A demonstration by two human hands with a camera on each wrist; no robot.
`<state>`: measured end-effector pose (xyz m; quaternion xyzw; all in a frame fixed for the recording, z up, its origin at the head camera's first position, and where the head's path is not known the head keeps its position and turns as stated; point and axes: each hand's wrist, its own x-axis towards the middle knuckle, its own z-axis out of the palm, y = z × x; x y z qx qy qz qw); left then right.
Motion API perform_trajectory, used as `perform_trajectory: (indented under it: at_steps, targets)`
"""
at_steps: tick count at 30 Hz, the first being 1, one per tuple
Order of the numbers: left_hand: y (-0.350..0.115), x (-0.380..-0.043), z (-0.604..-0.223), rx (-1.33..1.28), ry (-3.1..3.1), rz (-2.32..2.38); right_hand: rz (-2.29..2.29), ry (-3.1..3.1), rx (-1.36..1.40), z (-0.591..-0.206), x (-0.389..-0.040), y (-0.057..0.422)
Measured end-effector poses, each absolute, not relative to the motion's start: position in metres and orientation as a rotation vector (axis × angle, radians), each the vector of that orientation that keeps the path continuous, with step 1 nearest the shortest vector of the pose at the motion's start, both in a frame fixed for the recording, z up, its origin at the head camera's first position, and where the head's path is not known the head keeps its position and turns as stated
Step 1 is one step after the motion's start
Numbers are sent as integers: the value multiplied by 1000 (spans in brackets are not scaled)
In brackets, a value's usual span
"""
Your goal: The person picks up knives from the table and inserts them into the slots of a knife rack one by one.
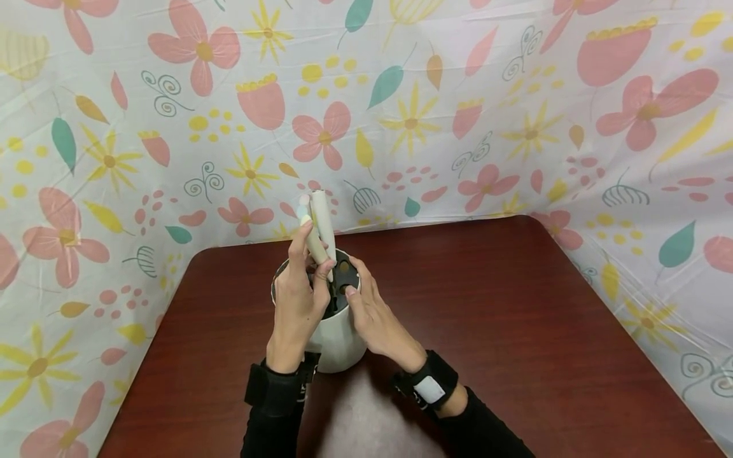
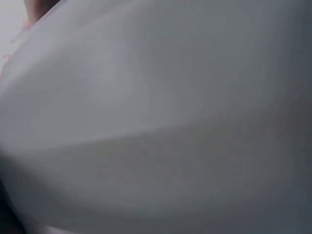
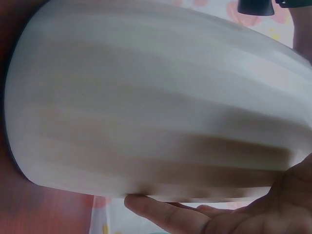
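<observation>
A round white ribbed container (image 1: 335,346) stands upright on the table, its dark top (image 1: 345,270) pierced with holes. My left hand (image 1: 298,299) pinches a cream-coloured handle (image 1: 315,245) over the left part of that top, thumb low on it and index finger reaching up along it. Beside it a longer white handle (image 1: 324,219) rises at a slight tilt. What the handles belong to is hidden. My right hand (image 1: 380,318) grips the container's right rim, thumb on the dark top. In the right wrist view its fingers (image 3: 170,214) lie along the ribbed wall.
The container sits on a dark red-brown wooden table (image 1: 487,318). A white cloth with a flower print (image 1: 412,121) hangs behind the table and along both sides. In the left wrist view the pale container wall (image 2: 146,97) fills nearly everything.
</observation>
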<state>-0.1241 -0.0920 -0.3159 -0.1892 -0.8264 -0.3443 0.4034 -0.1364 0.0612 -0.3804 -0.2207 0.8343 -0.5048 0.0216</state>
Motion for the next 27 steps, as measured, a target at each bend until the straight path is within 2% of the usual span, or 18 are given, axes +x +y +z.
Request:
perform_trajectory:
  at_steps: [27]
  targets:
    - [-83,-129,-314,-405,-2227,-794,-1576,2559,-673,-380,-134,61]
